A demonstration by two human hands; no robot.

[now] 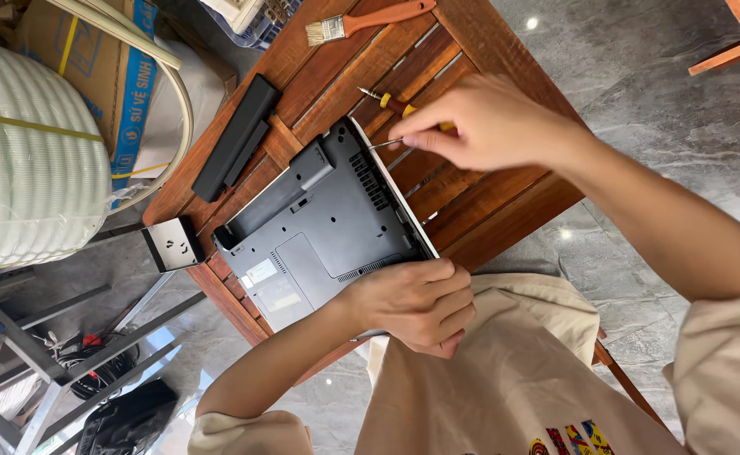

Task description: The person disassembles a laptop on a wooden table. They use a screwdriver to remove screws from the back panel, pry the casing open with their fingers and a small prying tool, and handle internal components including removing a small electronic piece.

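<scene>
A grey laptop lies bottom-up on a wooden slatted table, its battery bay standing open. My left hand grips the laptop's near corner. My right hand holds a thin screwdriver, whose tip touches the laptop's far edge by the vent. A second screwdriver with a red and yellow handle lies on the table, partly under my right hand.
A long black battery pack and a paintbrush lie on the table. To the left are a coil of white ribbed hose, a cardboard box, a socket plate, a metal rack and a black bag.
</scene>
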